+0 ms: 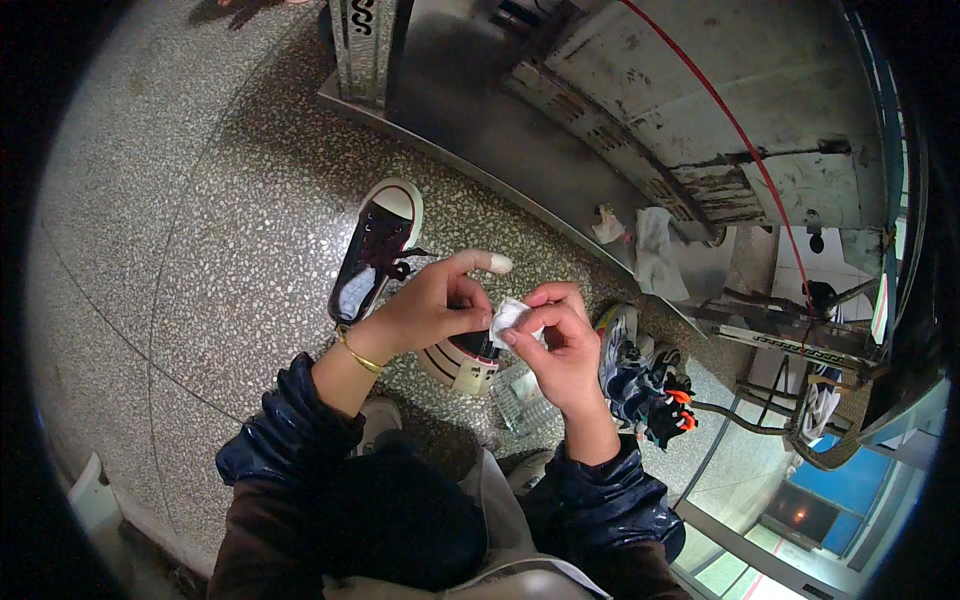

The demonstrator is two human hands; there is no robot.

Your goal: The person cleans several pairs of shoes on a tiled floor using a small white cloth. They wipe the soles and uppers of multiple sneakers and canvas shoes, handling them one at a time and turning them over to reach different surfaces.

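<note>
A small crumpled white tissue or cloth (509, 318) is pinched between the thumb and fingers of my right hand (564, 341). My left hand (439, 304) is at its left side, thumb and fingers pinched together beside it; whether they grip its edge I cannot tell. The index finger of that hand points out and bears a white covering on its tip. Below my hands is a dark shoe with a striped pale sole (459, 373), partly hidden. Up and left, a dark canvas sneaker with a white toe cap (379, 244) and loose laces lies on the speckled floor.
A clear plastic container (525, 401) stands beside the striped sole. Several other shoes (637, 375) are grouped right of my right hand. A metal machine base (480, 176) runs diagonally across the upper right, with a white cloth (658, 255) on its edge. A red cable (720, 97) hangs above it.
</note>
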